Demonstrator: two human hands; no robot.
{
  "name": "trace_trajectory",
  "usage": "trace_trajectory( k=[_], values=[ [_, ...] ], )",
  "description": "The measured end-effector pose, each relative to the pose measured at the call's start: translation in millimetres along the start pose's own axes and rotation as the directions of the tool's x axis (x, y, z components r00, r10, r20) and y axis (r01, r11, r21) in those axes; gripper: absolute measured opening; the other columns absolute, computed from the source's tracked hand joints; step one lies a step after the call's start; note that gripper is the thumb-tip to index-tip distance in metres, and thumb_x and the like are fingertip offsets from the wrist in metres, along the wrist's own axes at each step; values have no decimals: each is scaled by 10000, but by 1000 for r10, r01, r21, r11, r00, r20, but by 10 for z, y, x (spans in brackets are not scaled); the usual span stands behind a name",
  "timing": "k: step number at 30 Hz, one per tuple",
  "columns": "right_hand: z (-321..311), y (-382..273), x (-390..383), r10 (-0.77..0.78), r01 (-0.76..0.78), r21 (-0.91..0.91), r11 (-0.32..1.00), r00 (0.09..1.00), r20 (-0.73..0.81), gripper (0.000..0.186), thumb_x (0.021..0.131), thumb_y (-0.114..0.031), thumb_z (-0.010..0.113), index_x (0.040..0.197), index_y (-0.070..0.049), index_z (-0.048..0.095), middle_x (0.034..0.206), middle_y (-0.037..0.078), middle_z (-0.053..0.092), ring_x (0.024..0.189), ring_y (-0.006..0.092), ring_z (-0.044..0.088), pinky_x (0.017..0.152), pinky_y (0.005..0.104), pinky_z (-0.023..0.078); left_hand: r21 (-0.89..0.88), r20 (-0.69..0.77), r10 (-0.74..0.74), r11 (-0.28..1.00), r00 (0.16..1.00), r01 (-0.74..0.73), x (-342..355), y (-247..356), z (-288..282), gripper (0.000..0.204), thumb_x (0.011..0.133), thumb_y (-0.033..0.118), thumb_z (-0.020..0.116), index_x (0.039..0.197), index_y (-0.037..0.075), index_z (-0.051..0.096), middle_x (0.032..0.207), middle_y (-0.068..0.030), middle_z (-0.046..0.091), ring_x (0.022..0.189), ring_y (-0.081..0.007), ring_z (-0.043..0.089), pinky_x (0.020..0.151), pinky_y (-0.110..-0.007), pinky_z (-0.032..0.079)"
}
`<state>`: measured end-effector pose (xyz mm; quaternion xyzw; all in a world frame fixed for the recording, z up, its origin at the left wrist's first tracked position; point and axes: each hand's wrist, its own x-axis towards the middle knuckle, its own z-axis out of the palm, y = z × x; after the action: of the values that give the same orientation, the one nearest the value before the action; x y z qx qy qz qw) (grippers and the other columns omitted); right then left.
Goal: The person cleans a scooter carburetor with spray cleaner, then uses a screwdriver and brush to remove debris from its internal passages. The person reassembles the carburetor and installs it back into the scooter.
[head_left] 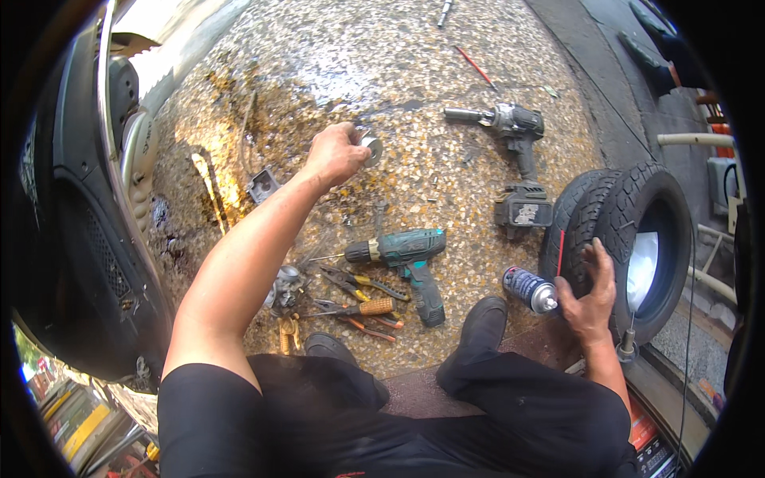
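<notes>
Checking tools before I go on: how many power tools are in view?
2: the teal drill, left of the spray can, and the black impact wrench, beyond the can. Others may be hidden at the dark edges.

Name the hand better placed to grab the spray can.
The right hand, likely: it is close beside the spray can, while the left hand is farther off, holding a round metal part.

Two power tools (416, 246), one spray can (526, 286)
</notes>
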<state>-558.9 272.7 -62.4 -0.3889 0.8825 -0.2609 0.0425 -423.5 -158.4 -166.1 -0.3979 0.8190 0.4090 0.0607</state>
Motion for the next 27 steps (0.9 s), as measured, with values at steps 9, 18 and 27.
trace_trajectory(
  k=[9, 18, 27],
  values=[
    [477, -1452, 1188, -369, 177, 324, 929, 394, 842, 446, 816, -186, 705, 1215, -28, 584, 970, 215, 690, 888, 343, 694, 806, 429, 552, 198, -172, 147, 974, 974, -112, -509, 19, -1104, 325, 761, 246, 666, 986, 14, 701, 984, -196, 701, 964, -319, 672, 881, -394, 515],
    [3049, -3088, -642, 26, -335, 38, 941, 185, 982, 397, 839, -248, 675, 1004, 113, 662, 881, 220, 708, 779, 315, 713, 732, 388, 580, -322, -364, -173, 945, 915, 51, -1518, -441, -1212, 250, 748, 186, 696, 908, -4, 682, 836, -146, 699, 798, -212, 673, 755, -345, 545],
    [3437, -3404, -1307, 206, -992, -120, 31, -112, 972, 248, 968, -181, 570, 880, 46, 620, 714, 144, 653, 510, 231, 624, 427, 353, 510, -387, -465, -148, 921, 873, -50, -1856, -680, -1408, 228, 741, 165, 679, 885, -11, 662, 805, -114, 690, 709, -173, 642, 678, -324, 531]
  ],
)
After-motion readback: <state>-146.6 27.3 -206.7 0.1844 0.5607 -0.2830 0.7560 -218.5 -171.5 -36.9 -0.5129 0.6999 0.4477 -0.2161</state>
